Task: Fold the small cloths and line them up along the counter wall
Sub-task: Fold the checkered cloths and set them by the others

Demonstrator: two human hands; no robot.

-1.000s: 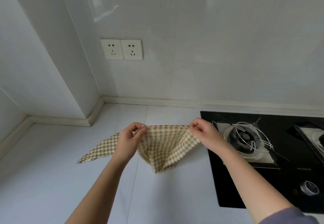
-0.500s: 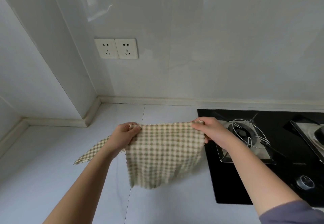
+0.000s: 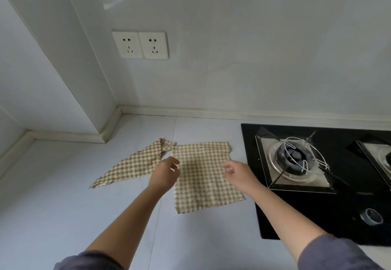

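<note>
A beige checked cloth (image 3: 203, 174) lies spread flat on the pale counter (image 3: 63, 206), just left of the stove. A second checked cloth (image 3: 135, 164), lying as a triangle, sits to its left, its top corner meeting the flat cloth's far left corner. My left hand (image 3: 165, 174) hovers over the flat cloth's left edge with loosely curled fingers, holding nothing. Over the cloth's right edge my right hand (image 3: 237, 172) hangs relaxed and empty. The counter wall (image 3: 232, 68) rises behind both cloths.
A black glass gas stove (image 3: 349, 227) with a wire ring on its burner (image 3: 294, 159) and a knob (image 3: 371, 216) fills the right. A double socket (image 3: 140, 45) sits on the wall. A wall column juts out at the left back corner.
Both hands held the checked cloth up by its top corners; now it lies flat on the counter and both hands have let go and drawn back.
</note>
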